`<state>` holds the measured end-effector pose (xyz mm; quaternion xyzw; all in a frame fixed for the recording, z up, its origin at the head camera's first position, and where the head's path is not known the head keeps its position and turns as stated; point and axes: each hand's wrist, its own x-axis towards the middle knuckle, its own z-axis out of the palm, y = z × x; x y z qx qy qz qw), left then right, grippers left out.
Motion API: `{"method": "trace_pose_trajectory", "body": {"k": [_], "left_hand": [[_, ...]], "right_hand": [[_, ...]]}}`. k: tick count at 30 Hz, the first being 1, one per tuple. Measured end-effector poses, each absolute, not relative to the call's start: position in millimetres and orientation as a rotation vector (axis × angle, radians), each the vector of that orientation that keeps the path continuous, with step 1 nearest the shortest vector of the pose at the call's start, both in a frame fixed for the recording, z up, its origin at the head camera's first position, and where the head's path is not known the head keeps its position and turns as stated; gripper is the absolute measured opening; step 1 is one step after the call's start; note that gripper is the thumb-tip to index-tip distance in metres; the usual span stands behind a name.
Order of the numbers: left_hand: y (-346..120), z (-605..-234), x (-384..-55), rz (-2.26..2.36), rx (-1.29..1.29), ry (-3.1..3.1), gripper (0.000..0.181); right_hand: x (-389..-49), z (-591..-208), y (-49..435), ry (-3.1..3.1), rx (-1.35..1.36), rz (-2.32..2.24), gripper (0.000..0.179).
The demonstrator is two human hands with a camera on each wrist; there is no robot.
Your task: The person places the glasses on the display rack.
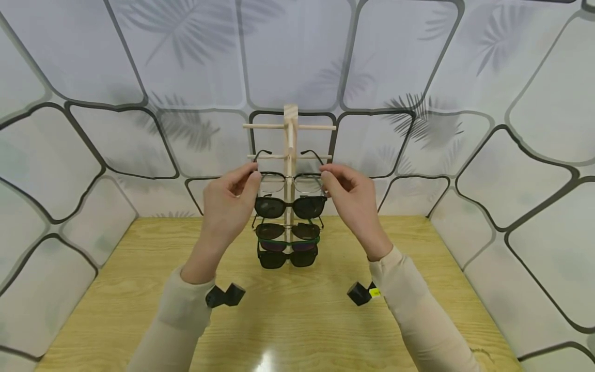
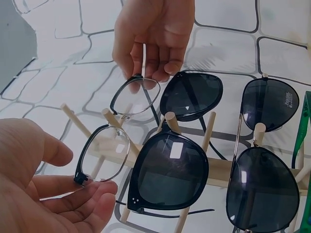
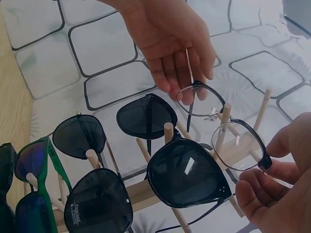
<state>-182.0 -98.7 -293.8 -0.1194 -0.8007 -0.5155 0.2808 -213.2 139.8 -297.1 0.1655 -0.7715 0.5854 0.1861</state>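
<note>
Clear-lens eyeglasses (image 1: 271, 182) with a dark upper rim and thin metal lower rim sit at a wooden eyewear stand (image 1: 291, 114), above the sunglasses. My left hand (image 1: 228, 204) holds their left side by the hinge, fingers loosely curled about the temple arm. On the other side my right hand (image 1: 354, 201) holds the right hinge and temple arm the same way. In the left wrist view, the left hinge lies at the fingertips (image 2: 104, 187), with the thumb raised apart. Right below the eyeglasses hang black sunglasses (image 1: 309, 207), which neither hand grips.
Lower on the stand hang metal-rimmed sunglasses (image 1: 268, 231), green-framed sunglasses (image 3: 47, 145) and dark sunglasses (image 1: 304, 258) at the bottom. Bare pegs (image 1: 262, 126) stick out near the top. The stand is on a wood-grain table (image 1: 288, 325), with patterned walls (image 1: 297, 57) around it.
</note>
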Motion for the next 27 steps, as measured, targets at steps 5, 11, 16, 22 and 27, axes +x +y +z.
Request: {"method": "trace_pose_trajectory", "body": {"k": [5,11,16,22,27], "left_hand": [[-100,-296,-183,-1.373,-0.32,-2.152,0.032],[-104,-300,-183,-1.398,-0.316,-2.112,0.036],[-113,-309,-185,-1.36,-0.304,-2.076,0.036],[-134,-331,-188,-1.199,-0.292,-2.201,0.039],[-155,-355,-192,-1.028,-0.325,-2.411,0.05]], "right_hand": [[-213,-298,142,-2.136,0.472,1.677,0.026],[-216,-304,152,-2.115,0.465,1.65,0.029],[-218,-312,164,-2.145,0.431,1.609,0.03],[-222,-332,183,-2.323,0.394,1.425,0.034],[-234,-363,197,-2.519,0.445,1.264,0.044]]}}
